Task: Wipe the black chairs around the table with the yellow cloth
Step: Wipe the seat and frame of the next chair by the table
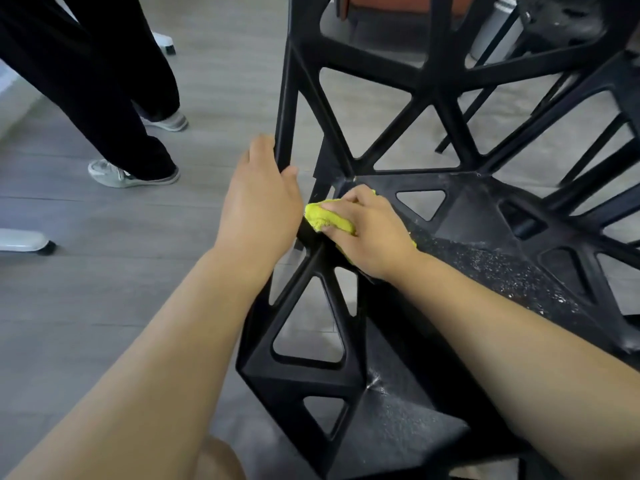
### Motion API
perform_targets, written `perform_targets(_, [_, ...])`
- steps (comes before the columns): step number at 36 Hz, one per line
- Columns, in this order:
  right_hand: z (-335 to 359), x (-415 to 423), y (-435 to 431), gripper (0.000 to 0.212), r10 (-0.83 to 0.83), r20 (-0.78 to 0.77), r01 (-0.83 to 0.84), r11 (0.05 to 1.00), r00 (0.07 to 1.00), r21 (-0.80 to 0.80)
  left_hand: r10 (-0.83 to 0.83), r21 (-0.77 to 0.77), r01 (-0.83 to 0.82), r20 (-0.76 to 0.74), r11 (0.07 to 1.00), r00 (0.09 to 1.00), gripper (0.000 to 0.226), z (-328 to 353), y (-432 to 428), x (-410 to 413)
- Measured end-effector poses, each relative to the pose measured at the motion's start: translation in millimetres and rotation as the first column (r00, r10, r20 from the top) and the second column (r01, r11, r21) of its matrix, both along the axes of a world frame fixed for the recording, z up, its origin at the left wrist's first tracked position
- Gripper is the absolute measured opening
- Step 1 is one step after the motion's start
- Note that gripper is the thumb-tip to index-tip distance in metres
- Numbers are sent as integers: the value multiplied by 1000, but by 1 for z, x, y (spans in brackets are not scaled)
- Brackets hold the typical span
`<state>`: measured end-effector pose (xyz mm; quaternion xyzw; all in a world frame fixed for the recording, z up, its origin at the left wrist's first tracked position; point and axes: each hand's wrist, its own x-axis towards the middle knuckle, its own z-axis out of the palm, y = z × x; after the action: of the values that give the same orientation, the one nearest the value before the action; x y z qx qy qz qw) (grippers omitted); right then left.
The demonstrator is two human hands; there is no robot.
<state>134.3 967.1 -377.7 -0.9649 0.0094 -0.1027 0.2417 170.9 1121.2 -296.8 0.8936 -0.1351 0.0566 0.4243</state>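
A black plastic chair [460, 216] with triangular cut-outs fills the right half of the view; its seat is dusty and speckled. My left hand [259, 199] grips the chair's upright back post at the seat's left corner. My right hand [370, 230] holds a bunched yellow cloth [329, 220] and presses it onto the left edge of the seat. Most of the cloth is hidden under my fingers and palm.
Another person stands at the upper left in black trousers [104, 81] and pale shoes [131, 173]. White furniture feet with castors [24, 240] sit at the left edge. More black chairs [571, 32] stand behind. The floor is grey wood.
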Motion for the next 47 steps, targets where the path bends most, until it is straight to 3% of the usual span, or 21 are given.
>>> perform_targets(7, [16,49,-10,32,-163,-173,108,951,971,-289,0,9,0,31,1000,1000,23,-1,1,-1])
perform_targets(10, [16,52,-13,33,-202,-173,150,950,964,-272,5,28,-7,64,1000,998,25,-1,2,-1])
perform_targets(16, [5,2,-11,32,-158,-90,149,984,983,-94,16,101,-34,175,994,984,17,-3,4,4])
perform_targets(25, [-2,14,-2,31,-263,-14,254,945,965,-205,-1,328,-97,286,940,958,28,-1,6,24])
perform_targets(28, [0,38,-10,23,-368,27,367,918,930,-152,-54,484,-184,436,856,898,38,-4,2,22])
perform_targets(30, [3,49,-18,22,-434,22,434,893,900,-118,-144,645,-237,480,726,865,36,-3,-5,16])
perform_targets(33, [2,58,-17,26,-420,-30,415,904,907,-104,-223,825,-213,374,524,900,35,-2,-13,9])
perform_targets(36, [-11,54,-11,27,-192,164,235,923,968,-303,-379,946,-173,271,273,885,39,-13,-20,10])
perform_targets(38, [-15,52,-23,22,-71,193,140,916,979,-377,-461,993,-40,87,112,883,40,-22,-28,11])
perform_targets(40, [-17,52,-49,22,-97,70,118,871,993,-476,-442,992,81,-31,96,896,34,-31,-33,12])
perform_targets(45, [-9,40,-112,26,-472,45,453,809,880,-374,-466,980,57,40,191,884,22,-37,-38,17])
perform_targets(47, [-4,47,-109,32,-536,-27,475,769,844,-428,-461,979,53,45,197,886,23,-38,-40,16])
